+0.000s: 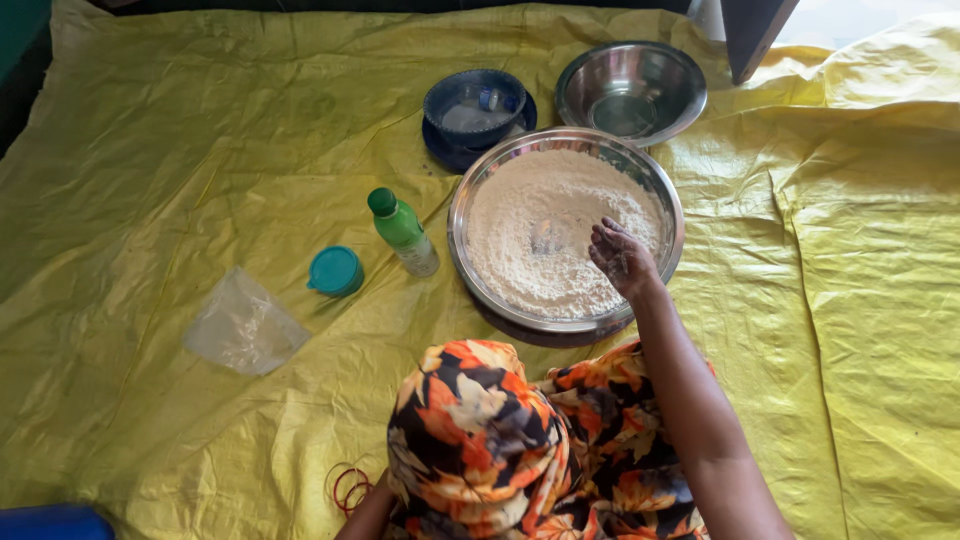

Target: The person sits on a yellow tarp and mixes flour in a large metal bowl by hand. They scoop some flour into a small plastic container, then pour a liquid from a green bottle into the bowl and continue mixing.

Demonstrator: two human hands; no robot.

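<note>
My right hand (620, 258), dusted with white flour, hovers over the near right part of a heap of flour (540, 195) in a wide steel bowl (461, 205). Its fingers are loosely apart and hold nothing. A small wet hollow (548, 236) shows in the flour just left of the fingers. My left hand is hidden below a patterned orange and black headscarf (480, 440); only a bit of that arm (362, 516) shows at the bottom edge.
A green bottle (402, 232) lies left of the bowl, with a teal lidded tub (335, 270) and a clear plastic bag (243, 325) further left. Behind stand a blue bowl (475, 105) and a steel bowl (630, 88). Red rubber bands (350, 488) lie on the yellow sheet (150, 150).
</note>
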